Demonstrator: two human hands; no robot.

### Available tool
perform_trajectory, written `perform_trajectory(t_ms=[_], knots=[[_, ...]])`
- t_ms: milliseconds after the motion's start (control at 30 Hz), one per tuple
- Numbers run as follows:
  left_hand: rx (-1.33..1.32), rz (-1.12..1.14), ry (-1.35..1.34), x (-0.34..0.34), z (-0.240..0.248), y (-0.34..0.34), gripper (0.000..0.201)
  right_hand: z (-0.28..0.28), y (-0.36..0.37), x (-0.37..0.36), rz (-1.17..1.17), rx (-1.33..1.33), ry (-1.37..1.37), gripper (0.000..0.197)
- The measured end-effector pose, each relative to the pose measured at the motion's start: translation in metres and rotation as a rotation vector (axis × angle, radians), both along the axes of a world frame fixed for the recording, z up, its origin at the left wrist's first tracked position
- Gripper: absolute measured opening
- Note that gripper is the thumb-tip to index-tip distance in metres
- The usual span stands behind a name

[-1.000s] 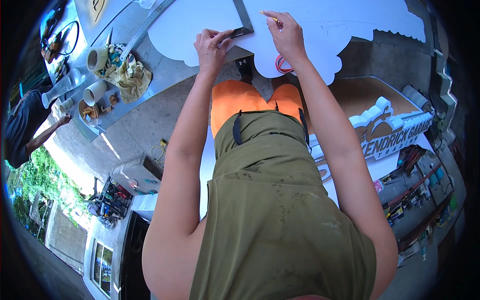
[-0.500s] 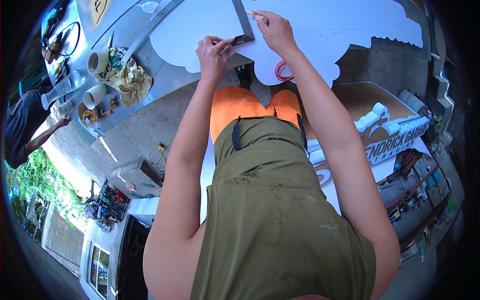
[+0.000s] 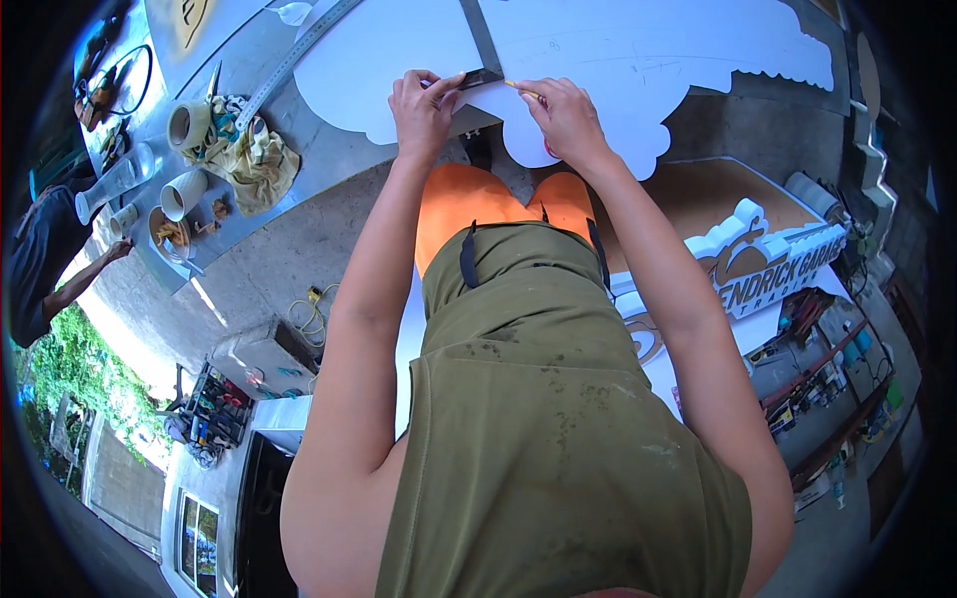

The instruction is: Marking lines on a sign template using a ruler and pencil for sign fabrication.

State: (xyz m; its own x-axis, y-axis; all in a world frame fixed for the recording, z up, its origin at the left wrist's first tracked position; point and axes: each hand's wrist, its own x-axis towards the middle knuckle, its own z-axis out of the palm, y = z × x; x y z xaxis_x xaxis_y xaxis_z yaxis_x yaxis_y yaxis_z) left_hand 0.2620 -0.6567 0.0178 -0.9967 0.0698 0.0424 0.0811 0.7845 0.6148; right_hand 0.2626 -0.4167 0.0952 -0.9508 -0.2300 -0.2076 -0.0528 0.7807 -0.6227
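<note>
Evidently the left hand (image 3: 424, 112) has its fingers nearly closed, pinching the black end of a dark L-shaped metal square (image 3: 481, 38) on a flat, wavy-edged white sheet (image 3: 598, 50); the right hand (image 3: 565, 118) pinches a slim yellow pencil (image 3: 522, 90) beside its corner.

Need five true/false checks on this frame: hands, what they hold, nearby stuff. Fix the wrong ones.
1. The left hand is touching the dark metal square. True.
2. The right hand holds a paintbrush. False: it holds a yellow pencil.
3. The pencil's tip is near the corner of the square. True.
4. The crumpled cloth lies to the right of both hands. False: it lies to their left.
5. The person's apron is bright red. False: it is olive green.
</note>
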Motion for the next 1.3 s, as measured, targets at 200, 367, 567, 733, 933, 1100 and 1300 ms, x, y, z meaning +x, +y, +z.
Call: perform_trajectory(t_ms=[200, 367, 567, 733, 933, 1100, 1300], knots=[[-0.018, -0.031, -0.061, 0.006, 0.003, -0.004, 0.036, 0.039, 0.006, 0.028, -0.048, -0.001, -0.029, 0.023], [-0.154, -0.083, -0.025, -0.001, 0.010, -0.006, 0.036, 0.076, 0.035, 0.055, -0.149, -0.029, -0.014, 0.023], [-0.253, -0.077, 0.000, -0.003, 0.044, -0.030, 0.034, 0.090, 0.078, 0.089, -0.359, -0.111, -0.108, 0.024], [-0.319, -0.233, -0.020, -0.007, 0.070, -0.016, 0.034, 0.078, 0.125, 0.103, -0.438, -0.168, -0.021, 0.024], [-0.439, -0.214, -0.109, 0.001, 0.106, 0.017, 0.033, 0.068, 0.198, 0.091, -0.522, -0.228, 0.024, 0.024], [-0.185, -0.250, -0.099, -0.034, 0.140, 0.128, 0.033, 0.063, 0.288, 0.074, -0.689, -0.266, 0.159, 0.024], [0.040, -0.428, -0.016, -0.116, 0.108, 0.369, 0.032, 0.044, 0.394, 0.042, -0.968, -0.335, 0.173, 0.025]])
